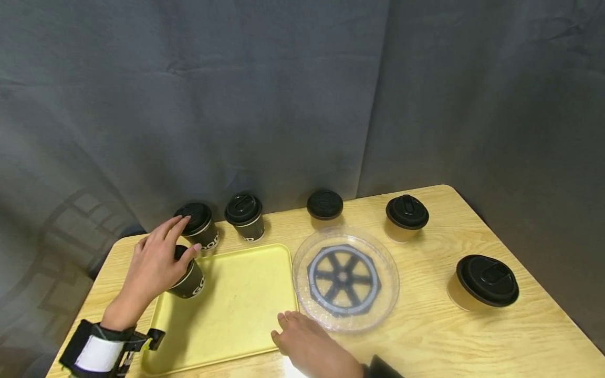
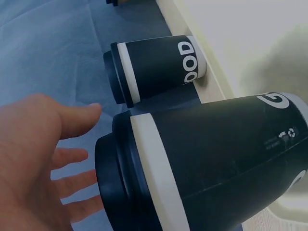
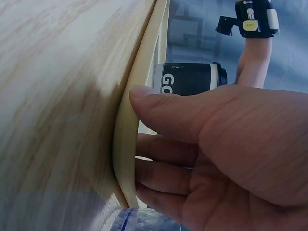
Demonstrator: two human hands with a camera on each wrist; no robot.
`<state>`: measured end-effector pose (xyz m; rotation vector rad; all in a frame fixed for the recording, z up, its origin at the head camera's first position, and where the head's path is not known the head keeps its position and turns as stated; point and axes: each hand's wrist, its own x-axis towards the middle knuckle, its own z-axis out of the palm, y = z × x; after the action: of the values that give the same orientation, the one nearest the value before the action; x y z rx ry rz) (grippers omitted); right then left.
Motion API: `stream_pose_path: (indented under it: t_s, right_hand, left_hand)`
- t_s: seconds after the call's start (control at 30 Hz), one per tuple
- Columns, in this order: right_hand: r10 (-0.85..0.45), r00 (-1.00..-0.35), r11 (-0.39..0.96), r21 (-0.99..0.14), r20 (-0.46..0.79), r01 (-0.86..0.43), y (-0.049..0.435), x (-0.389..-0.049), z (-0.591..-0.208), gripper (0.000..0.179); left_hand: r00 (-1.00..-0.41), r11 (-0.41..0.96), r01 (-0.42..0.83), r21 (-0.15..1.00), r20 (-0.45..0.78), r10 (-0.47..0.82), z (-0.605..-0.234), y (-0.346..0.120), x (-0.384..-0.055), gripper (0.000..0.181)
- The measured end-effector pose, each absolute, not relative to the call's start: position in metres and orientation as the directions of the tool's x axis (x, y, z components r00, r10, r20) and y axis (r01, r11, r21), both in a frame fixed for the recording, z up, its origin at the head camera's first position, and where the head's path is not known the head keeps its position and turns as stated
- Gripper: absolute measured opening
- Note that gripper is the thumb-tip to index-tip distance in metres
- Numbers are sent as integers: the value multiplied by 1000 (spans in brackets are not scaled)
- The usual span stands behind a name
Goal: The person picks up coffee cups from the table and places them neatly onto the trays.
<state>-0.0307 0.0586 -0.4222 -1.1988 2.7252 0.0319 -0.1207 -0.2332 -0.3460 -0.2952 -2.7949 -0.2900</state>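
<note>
My left hand (image 1: 153, 257) reaches over a black lidded paper cup (image 1: 189, 281) standing upright at the left back of a yellow tray (image 1: 241, 310). In the left wrist view, the thumb (image 2: 79, 120) is clear of that cup's lid (image 2: 127, 178), and the fingers extend behind it; whether they touch is hidden. Another black cup (image 1: 203, 236) stands just behind the tray. At the tray's near right corner, my right hand (image 1: 314, 344) points its loose fingers down inside the rim. Its thumb (image 3: 154, 106) lies over the rim; contact cannot be told for certain.
A clear round dish (image 1: 389, 304) with a dark spoked pattern sits right of the tray. Along the back stand a black cup (image 1: 244, 218) and two with tan sides, one midway (image 1: 325, 206), one farther right (image 1: 406, 212). A larger lidded cup (image 1: 484, 283) stands near the right edge.
</note>
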Motion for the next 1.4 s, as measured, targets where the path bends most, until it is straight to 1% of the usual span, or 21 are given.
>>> stream_pose_path:
  t_s: [0.23,0.37,0.5,0.67,1.0,1.23,1.4]
  right_hand:
    - [-730,-666,678,-46,-152,-733,58,-31,-424,42]
    - [-741,-659,666,-18,-129,-746,58,-31,-425,41]
    - [-750,-652,656,5,-115,-755,58,-31,-426,40]
    - [-748,-651,656,7,-132,-755,58,-33,-425,42]
    - [-722,-666,684,-48,-186,-728,58,-33,-423,44]
    - [-726,-664,677,-15,-180,-736,58,-33,-423,44]
    - [-722,-666,682,-31,-186,-731,57,-33,-423,44]
  left_hand:
    - [-918,960,236,152,359,169,-344,-233,-130,64]
    - [-920,962,225,157,359,157,-343,-234,-135,63]
    - [-929,963,210,167,340,144,-345,-236,-138,62]
    - [-941,966,197,165,310,139,-347,-237,-141,62]
    - [-955,970,186,154,260,142,-344,-238,-149,65]
    - [-968,974,173,147,206,141,-343,-238,-154,67]
    - [-975,977,162,140,176,137,-340,-239,-157,69]
